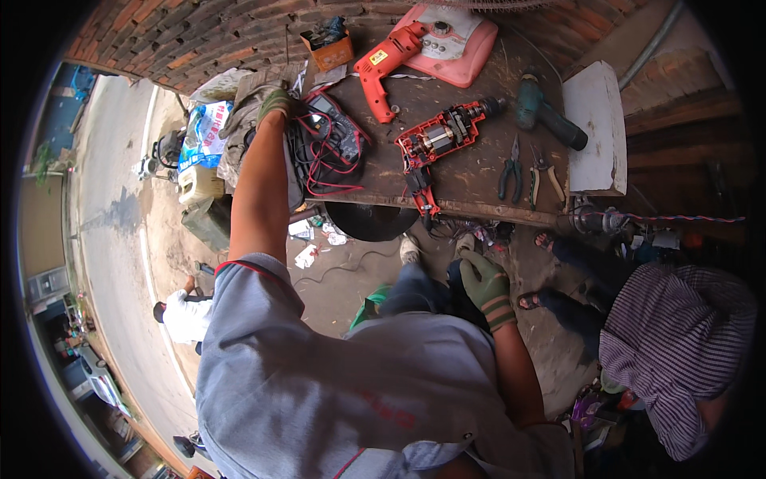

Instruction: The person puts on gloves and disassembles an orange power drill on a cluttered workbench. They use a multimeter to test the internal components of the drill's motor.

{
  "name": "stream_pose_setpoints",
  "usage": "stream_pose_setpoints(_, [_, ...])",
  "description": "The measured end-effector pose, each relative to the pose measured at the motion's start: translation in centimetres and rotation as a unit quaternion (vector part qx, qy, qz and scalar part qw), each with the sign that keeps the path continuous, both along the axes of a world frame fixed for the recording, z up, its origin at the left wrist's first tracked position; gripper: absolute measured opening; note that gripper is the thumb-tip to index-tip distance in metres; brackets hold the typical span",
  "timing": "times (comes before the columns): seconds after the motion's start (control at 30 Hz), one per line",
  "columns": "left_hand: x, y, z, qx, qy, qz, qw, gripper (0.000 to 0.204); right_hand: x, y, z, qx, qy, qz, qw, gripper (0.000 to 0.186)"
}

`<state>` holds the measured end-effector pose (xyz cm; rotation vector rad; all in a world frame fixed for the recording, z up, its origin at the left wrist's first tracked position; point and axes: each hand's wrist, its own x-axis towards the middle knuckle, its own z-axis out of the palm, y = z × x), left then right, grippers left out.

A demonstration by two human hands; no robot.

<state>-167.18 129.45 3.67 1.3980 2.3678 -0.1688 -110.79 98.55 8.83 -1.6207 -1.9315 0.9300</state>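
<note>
My left hand, in a green glove, reaches to the far left of the wooden bench, at a grey cloth beside a multimeter with red and black leads. Its fingers are mostly hidden, so I cannot make out a grip. My right hand, in a striped green glove, rests low by my thigh, fingers stretched out and holding nothing I can see. On the bench lie an opened red power drill, its motor and chuck exposed, and a red drill housing behind it.
Pliers, cutters and a green cordless drill lie at the right, by a white board. A pink-edged panel and an orange box stand at the back. A person in a striped shirt is on the right.
</note>
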Motion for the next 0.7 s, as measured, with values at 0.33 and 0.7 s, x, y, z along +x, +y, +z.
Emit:
stream_pose_setpoints(0.33, [2.0, -8.9, 12.9, 0.289, -0.224, 0.069, 0.928, 0.024, -0.8, 1.2, -1.1, -0.002, 0.072, -0.025, 0.997, 0.019])
stream_pose_setpoints(0.7, [24.7, -28.6, 26.8, 0.382, -0.239, -0.271, 0.851, 0.027, -12.3, 8.2, 14.0, 0.282, 0.027, 0.181, 0.942, 0.07])
